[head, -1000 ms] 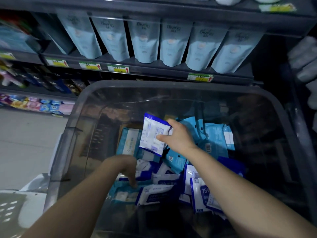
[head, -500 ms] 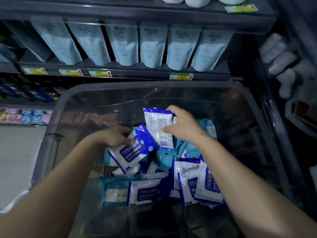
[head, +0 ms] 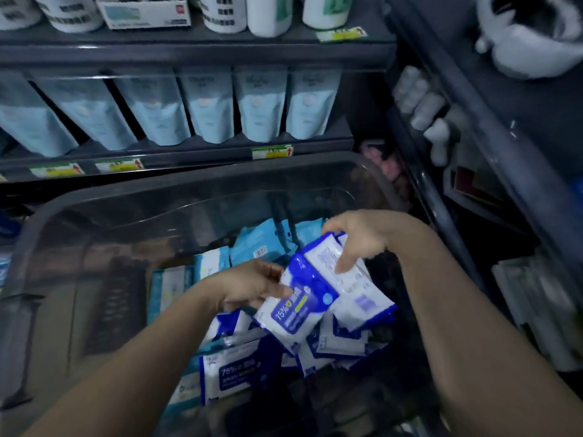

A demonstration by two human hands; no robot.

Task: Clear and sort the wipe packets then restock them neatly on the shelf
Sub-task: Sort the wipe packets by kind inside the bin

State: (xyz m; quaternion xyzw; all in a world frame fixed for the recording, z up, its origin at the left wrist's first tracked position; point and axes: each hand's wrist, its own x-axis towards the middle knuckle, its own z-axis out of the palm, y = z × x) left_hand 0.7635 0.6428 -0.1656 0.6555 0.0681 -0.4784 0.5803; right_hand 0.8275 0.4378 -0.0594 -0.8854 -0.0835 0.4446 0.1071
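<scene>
A clear plastic bin (head: 195, 190) with a grey rim holds a heap of wipe packets, blue-and-white ones (head: 233, 376) in front and light blue ones (head: 262, 244) behind. My left hand (head: 252, 285) grips a blue-and-white packet marked 75% (head: 299, 310) by its left edge. My right hand (head: 356, 238) holds another blue-and-white packet (head: 350, 279), back side up, with the thumb pressed on it. The two packets overlap above the heap.
A dark shelf (head: 189, 152) behind the bin carries a row of pale blue pouches (head: 208, 105) with yellow price tags below. White bottles and a box stand on the shelf above. More dark shelving with white goods runs along the right.
My left hand has carried the 75% packet to the right against the one in my right hand. My view has swung toward the right.
</scene>
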